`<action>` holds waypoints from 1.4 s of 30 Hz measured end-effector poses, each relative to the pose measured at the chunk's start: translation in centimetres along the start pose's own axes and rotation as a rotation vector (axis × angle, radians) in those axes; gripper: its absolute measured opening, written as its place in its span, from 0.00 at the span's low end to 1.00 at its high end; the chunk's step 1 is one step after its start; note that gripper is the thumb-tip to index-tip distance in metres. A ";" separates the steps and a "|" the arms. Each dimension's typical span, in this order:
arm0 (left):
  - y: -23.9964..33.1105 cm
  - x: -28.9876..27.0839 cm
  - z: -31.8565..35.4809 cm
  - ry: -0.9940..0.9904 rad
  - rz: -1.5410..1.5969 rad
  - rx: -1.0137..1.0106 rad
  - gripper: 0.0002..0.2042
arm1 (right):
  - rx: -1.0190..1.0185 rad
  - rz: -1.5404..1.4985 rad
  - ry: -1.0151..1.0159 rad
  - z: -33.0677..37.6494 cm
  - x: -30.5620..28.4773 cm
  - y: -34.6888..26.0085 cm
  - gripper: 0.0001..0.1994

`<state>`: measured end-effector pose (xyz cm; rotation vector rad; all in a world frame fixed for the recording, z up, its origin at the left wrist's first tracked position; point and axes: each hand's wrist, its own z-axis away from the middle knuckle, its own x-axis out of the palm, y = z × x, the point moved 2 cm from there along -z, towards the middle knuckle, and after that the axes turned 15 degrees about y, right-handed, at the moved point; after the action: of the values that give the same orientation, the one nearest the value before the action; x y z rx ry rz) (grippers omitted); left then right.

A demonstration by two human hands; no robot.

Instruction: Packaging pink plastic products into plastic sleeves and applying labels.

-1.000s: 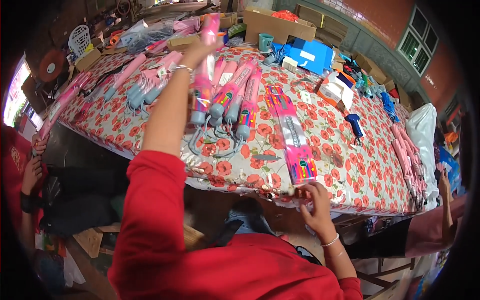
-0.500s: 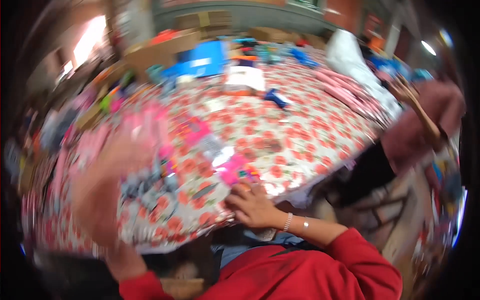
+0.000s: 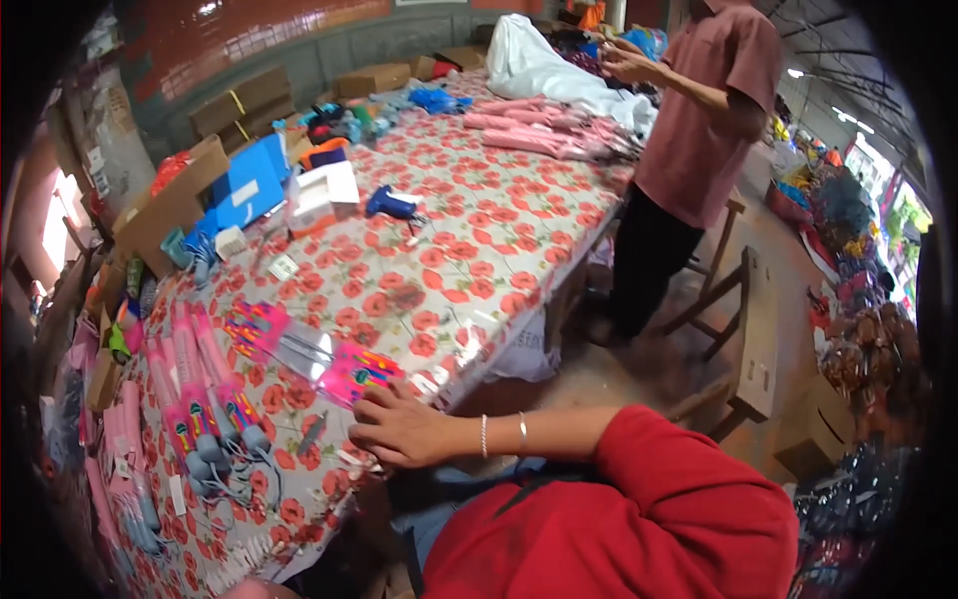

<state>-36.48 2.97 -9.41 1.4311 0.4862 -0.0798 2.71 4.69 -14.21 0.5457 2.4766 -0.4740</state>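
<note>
My right hand (image 3: 399,429) lies flat at the near edge of a table covered with a red-flowered cloth (image 3: 469,250). Its fingers are spread and hold nothing; the fingertips touch a pink carded package (image 3: 357,374). That package belongs to a flat clear-and-pink pack (image 3: 284,339) lying just beyond it. Two thin bracelets sit on the wrist, and a red sleeve covers the forearm. To the left lies a row of pink-handled items with grey cords (image 3: 205,399). My left hand is out of view.
Another person in a dusky pink shirt (image 3: 704,110) stands at the table's far right corner, hands raised. A blue tool (image 3: 392,205), a white box (image 3: 324,195), a blue box (image 3: 244,185) and cardboard boxes (image 3: 249,100) sit farther back. A wooden bench (image 3: 753,339) stands on the right.
The view has swung to the right. My left arm, raised over the pink items a second ago, has left the picture. My right hand stays at the table edge by the pink package.
</note>
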 end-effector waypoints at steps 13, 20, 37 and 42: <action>9.7 6.4 9.1 -0.032 0.020 0.613 0.11 | -0.094 -0.087 -0.074 -0.7 2.5 -2.8 0.15; 3.1 -0.6 15.2 0.684 -0.599 0.554 0.10 | -0.014 -0.039 -0.101 -0.5 1.6 -7.5 0.16; -5.7 -12.5 4.4 0.831 -0.703 -0.168 0.16 | 0.001 0.135 -0.199 -0.5 0.4 -7.3 0.18; -4.4 -7.8 9.8 0.940 0.184 -0.042 0.15 | -0.081 0.169 -0.141 -1.4 0.0 -7.8 0.22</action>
<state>-42.27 -8.94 -10.07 1.4062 1.1019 0.7782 -1.57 -1.41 -11.46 0.6588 2.2816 -0.3314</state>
